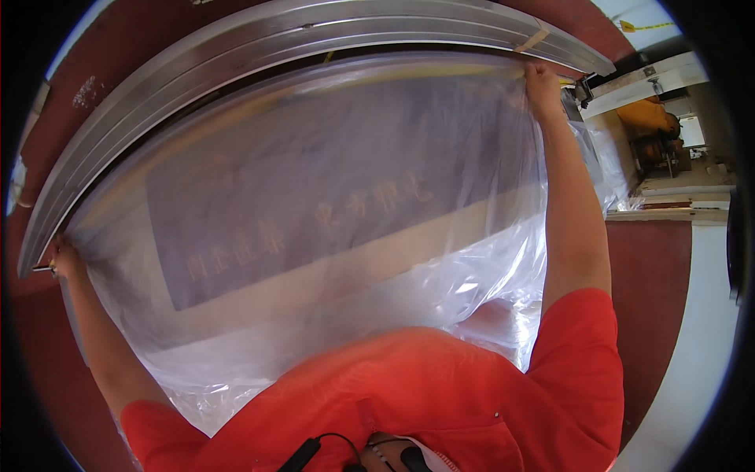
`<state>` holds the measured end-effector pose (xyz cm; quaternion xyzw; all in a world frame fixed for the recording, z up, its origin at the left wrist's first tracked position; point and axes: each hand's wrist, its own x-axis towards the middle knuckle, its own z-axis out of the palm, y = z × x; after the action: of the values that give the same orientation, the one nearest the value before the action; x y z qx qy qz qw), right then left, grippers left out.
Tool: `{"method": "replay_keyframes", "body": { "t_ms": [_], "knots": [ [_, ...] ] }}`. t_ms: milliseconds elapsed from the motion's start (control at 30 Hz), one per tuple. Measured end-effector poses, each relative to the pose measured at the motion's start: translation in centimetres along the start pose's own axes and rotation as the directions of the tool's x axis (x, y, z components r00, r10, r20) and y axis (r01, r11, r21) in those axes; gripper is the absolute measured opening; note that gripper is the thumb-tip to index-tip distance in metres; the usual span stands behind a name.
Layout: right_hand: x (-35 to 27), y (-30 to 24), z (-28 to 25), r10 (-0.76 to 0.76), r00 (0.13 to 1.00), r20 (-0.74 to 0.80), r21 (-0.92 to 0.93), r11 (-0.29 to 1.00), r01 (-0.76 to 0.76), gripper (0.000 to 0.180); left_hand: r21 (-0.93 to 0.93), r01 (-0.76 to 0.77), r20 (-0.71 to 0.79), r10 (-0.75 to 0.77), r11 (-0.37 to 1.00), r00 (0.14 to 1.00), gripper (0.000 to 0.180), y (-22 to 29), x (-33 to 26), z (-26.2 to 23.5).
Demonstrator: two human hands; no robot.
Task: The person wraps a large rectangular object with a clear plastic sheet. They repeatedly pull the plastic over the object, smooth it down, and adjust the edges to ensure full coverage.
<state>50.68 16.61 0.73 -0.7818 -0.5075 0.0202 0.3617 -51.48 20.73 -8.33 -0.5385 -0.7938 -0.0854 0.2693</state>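
Observation:
A wide clear plastic sheet (495, 267), perhaps a large bag, is spread between my two arms, with a dark panel bearing lettering (338, 181) showing through it or printed on it. At its far left corner my left hand (64, 258) is closed on the film, close to the end of a long metal bar (314, 31). My right hand (543, 88) pinches the far right corner, beside the bar's right end. The sheet's far edge is pulled fairly taut along the bar. Toward my body the film sags in loose, shiny folds.
The ribbed silver bar arches across the far side, with a piece of tan tape (532, 39) near its right end. A small dark metal fitting (583, 90) sits beside my right hand. An opening (668, 141) at the right shows another room. The surfaces around are dark red.

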Motion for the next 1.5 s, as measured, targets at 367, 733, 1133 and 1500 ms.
{"method": "replay_keyframes", "body": {
  "t_ms": [367, 733, 1133, 1500],
  "knots": [
    [-0.9, 1.3, 2.4, 0.21, 0.954, -0.214, -0.053, 0.973, -0.226, 0.047, -0.636, 0.571, 0.348, -0.467, 0.52, 0.813, 0.051, 5.5, 0.0, -0.6],
    [0.2, 3.5, 1.6, 0.239, 0.962, 0.133, 0.271, 0.925, -0.267, 0.05, -0.71, 0.692, 0.603, -0.395, 0.13, 0.693, 0.037, 6.6, -0.2, -3.6],
    [-9.2, -9.8, 1.1, -0.039, 0.86, 0.51, 0.398, 0.896, -0.195, 0.043, -0.485, 0.392, 0.468, -0.147, 0.782, 0.872, 0.027, 0.6, -1.8, -12.4],
    [-8.6, -4.2, -2.4, 0.059, 0.91, 0.41, 0.558, 0.773, -0.302, 0.016, -0.099, 0.026, 0.258, 0.001, 0.995, 0.966, 0.034, -11.9, -5.0, -12.7]
  ]
}}
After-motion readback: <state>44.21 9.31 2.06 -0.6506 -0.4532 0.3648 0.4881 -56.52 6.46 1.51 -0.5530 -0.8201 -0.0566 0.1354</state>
